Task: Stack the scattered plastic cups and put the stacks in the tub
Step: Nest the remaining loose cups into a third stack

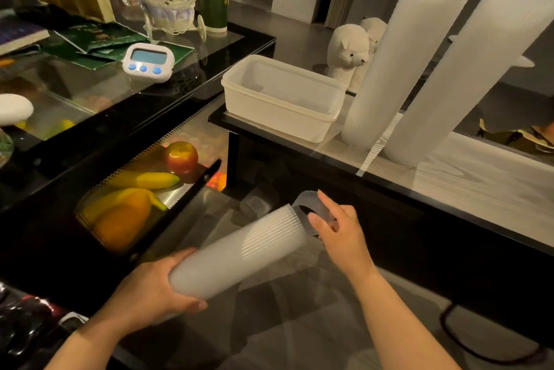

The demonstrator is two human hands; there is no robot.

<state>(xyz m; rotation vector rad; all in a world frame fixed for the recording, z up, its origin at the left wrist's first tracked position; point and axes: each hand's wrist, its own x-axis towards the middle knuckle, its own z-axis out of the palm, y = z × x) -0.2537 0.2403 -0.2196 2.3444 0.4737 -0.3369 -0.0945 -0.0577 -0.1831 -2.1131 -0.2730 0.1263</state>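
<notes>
Stacking: adding one more cup to a hand-held stack, low in front of a dark glass-topped table point(449, 187); by the look of it, the stacking step, not yet the tub step.
Left hand point(153, 294): wrapped around the closed base end of a long frosted translucent stack of ribbed plastic cups point(239, 252), fingers curled firmly round it, stack tilted with its open mouth up and to the right.
Right hand point(341, 228): pinching a single clear ribbed plastic cup point(311, 214) between thumb and fingertips, just beside the stack's mouth, touching or nearly so.
Tub: white rectangular plastic tub point(278, 106) on the table's far-left corner, holding no cups.
Finished stacks: two tall frosted cup stacks point(404, 55) standing upright just right of the tub, outside it.
Loose cup: one more clear cup point(257, 205), dim and hard to make out.
Next move, judged: aligning the single cup with the stack's mouth and sliding it home, then collecting the remainder.
</notes>
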